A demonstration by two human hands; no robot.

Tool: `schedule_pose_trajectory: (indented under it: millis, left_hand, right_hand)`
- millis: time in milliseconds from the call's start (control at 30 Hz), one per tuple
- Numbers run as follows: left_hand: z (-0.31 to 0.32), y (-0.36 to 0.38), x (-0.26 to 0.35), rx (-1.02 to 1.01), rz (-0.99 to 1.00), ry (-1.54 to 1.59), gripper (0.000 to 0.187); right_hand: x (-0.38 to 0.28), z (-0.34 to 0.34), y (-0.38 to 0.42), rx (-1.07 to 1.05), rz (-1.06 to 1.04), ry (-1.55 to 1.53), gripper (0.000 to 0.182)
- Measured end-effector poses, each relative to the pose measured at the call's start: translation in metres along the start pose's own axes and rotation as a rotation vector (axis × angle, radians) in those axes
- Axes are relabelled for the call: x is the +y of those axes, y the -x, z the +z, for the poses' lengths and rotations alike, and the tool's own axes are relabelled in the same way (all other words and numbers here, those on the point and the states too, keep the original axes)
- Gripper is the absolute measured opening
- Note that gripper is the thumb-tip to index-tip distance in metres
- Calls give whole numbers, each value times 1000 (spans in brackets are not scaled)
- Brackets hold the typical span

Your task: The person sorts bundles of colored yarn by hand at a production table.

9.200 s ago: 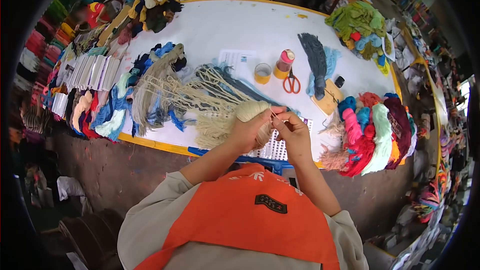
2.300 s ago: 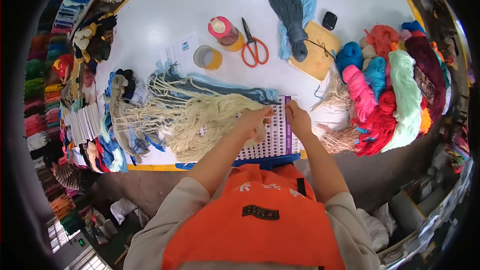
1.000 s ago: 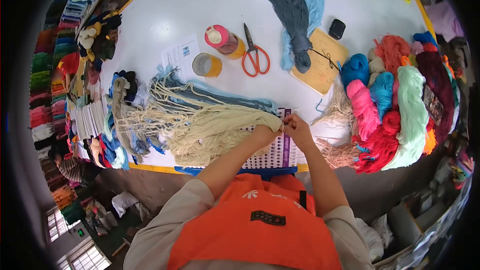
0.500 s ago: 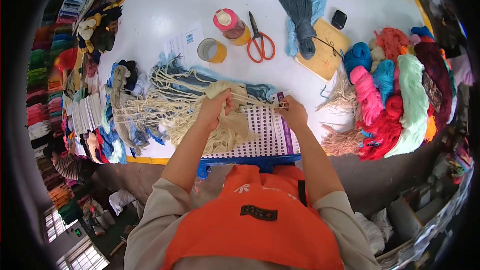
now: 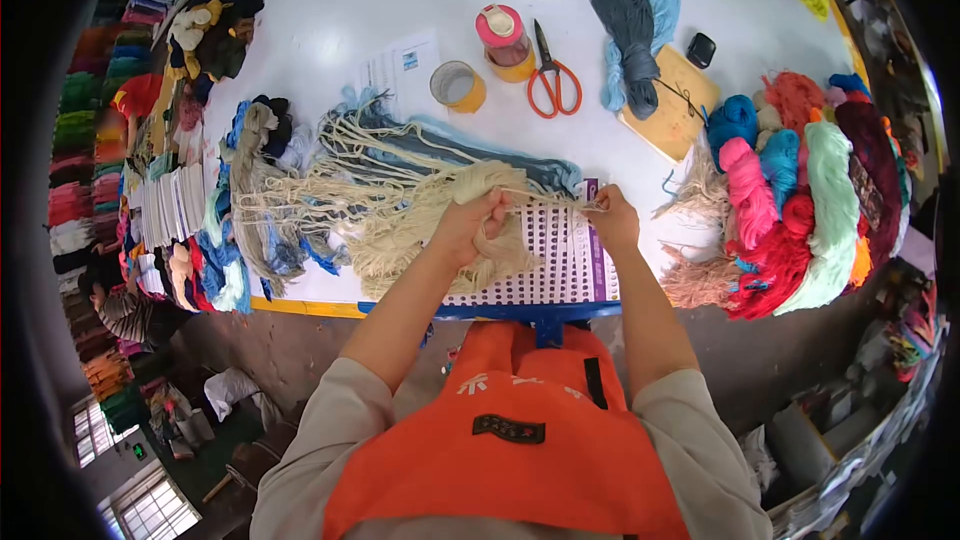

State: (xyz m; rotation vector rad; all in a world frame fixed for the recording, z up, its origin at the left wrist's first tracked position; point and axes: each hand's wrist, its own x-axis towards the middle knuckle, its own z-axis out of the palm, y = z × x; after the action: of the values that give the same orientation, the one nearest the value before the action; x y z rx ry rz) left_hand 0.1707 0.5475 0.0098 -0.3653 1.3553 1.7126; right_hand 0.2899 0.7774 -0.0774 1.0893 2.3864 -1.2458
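Cream yarn lies in a loose bundle across the near middle of the table, with strands spreading left. My left hand is closed on part of this yarn. A few strands run from there to my right hand, whose fingers pinch their end. Beneath the yarn and between my hands lies a white card with rows of dark holes and a purple strip at its right side. Dark blue-grey yarn lies just behind the cream bundle.
Orange-handled scissors, a pink-lidded jar and a round yellow container stand farther back. Grey-blue yarn lies near a tan notebook. Coloured skeins are heaped right, others left. A person is at far left.
The view has shifted, so the table items appear farther right. Both hands keep their hold on the cream yarn, with strands still stretched between them.
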Motion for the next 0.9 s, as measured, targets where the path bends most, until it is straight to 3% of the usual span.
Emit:
schedule_pose_trajectory:
  millis: [100, 167, 200, 367, 500, 567, 667, 767, 800, 900]
  left_hand:
    - [-14, -10, -16, -16, -122, 163, 21]
    - [-13, -24, -13, -39, -172, -37, 23]
    - [6, -22, -5, 116, -154, -215, 25]
    - [2, -10, -19, 115, -68, -440, 23]
    - [-21, -13, -34, 89, -188, -453, 21]
    - [-32, -24, -42, -105, -209, -67, 22]
    - [-12, -19, -42, -164, -79, 123, 20]
    - [-4, -13, -20, -109, -69, 344, 18]
    - [-6, -13, -13, -247, -58, 297, 16]
    - [16, 8, 20, -345, -78, 271, 14]
  right_hand:
    - [17, 11, 2, 12, -10, 22, 32]
    - [26, 15, -11, 53, -67, 86, 35]
    - [26, 16, -13, 40, -54, 114, 38]
    - [13, 6, -1, 45, -15, 52, 46]
    - [6, -4, 7, 23, -11, 71, 43]
    - [3, -7, 8, 17, 19, 55, 43]
    - [2, -10, 8, 2, 36, 60, 42]
    - [3, -10, 6, -4, 39, 59, 41]
    - [3, -8, 6, -9, 44, 53, 41]
    - [3, -8, 4, -25, 68, 42, 41]
